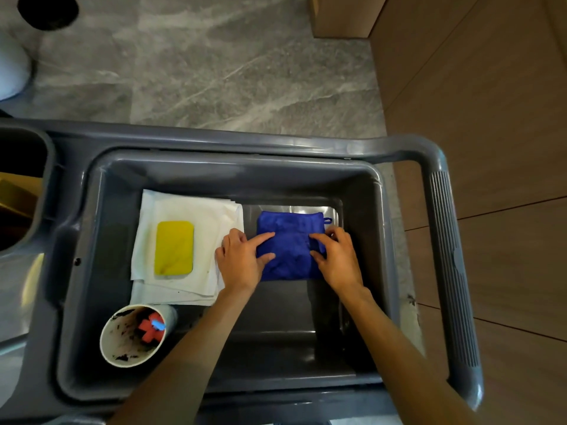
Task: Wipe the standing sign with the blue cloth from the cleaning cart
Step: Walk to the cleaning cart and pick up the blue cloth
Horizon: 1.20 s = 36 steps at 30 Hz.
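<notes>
A folded blue cloth point(291, 243) lies flat on the floor of the grey cleaning cart's top tray point(233, 176), right of centre. My left hand point(241, 260) rests on the cloth's left edge, fingers spread and pointing right. My right hand point(336, 256) lies on its right edge, fingertips pressing the fabric. Neither hand has the cloth lifted or gripped. No standing sign is in view.
A yellow sponge point(174, 247) lies on a stack of white cloths point(211, 216) in the tray's left half. A paper cup point(133, 335) with red and blue bits stands at the front left. The cart handle point(451, 256) runs along the right. Grey marble floor lies beyond; wood panelling to the right.
</notes>
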Each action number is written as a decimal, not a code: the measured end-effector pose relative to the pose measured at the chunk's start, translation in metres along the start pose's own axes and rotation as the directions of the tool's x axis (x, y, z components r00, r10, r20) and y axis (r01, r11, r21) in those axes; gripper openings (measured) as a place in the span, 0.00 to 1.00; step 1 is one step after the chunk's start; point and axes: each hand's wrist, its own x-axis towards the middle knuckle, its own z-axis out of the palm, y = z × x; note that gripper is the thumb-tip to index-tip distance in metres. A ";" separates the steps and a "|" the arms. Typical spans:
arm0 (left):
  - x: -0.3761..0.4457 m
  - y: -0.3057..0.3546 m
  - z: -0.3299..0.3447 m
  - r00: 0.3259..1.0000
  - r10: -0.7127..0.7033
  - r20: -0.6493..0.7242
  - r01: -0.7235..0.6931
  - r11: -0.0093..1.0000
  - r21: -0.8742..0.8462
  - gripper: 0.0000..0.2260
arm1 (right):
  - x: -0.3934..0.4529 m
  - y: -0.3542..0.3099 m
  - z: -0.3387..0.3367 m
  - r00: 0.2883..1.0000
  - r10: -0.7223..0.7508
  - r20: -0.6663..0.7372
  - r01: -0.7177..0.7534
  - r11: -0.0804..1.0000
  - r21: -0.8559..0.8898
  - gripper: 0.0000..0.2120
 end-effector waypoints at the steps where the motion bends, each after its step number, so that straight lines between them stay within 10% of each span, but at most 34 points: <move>1: -0.002 -0.003 0.000 1.000 0.000 -0.004 0.000 1.000 -0.007 0.24 | 0.000 -0.002 -0.001 1.000 0.020 0.002 -0.020 0.999 0.027 0.22; 9: -0.004 -0.011 -0.001 0.997 0.078 -0.012 -0.076 0.992 0.105 0.26 | 0.000 -0.002 -0.008 0.996 -0.029 0.083 0.035 0.997 -0.075 0.23; 17: 0.010 0.001 -0.004 0.998 0.036 -0.042 -0.036 0.999 0.020 0.16 | 0.008 -0.025 -0.009 0.948 0.315 0.046 -0.258 0.675 0.691 0.07; 25: 0.018 0.010 -0.007 0.999 0.003 -0.045 -0.004 0.999 -0.034 0.10 | 0.017 -0.014 -0.001 0.996 -0.023 -0.082 0.011 0.989 -0.150 0.13; 30: 0.013 0.011 -0.009 0.999 0.036 -0.024 -0.036 0.999 0.014 0.12 | 0.015 -0.026 -0.001 0.998 0.048 -0.038 -0.056 0.964 -0.261 0.22; 36: -0.001 0.010 -0.027 0.993 0.031 -0.112 -0.052 0.980 -0.190 0.09 | -0.004 -0.029 -0.016 0.996 0.026 -0.089 -0.019 0.997 0.074 0.16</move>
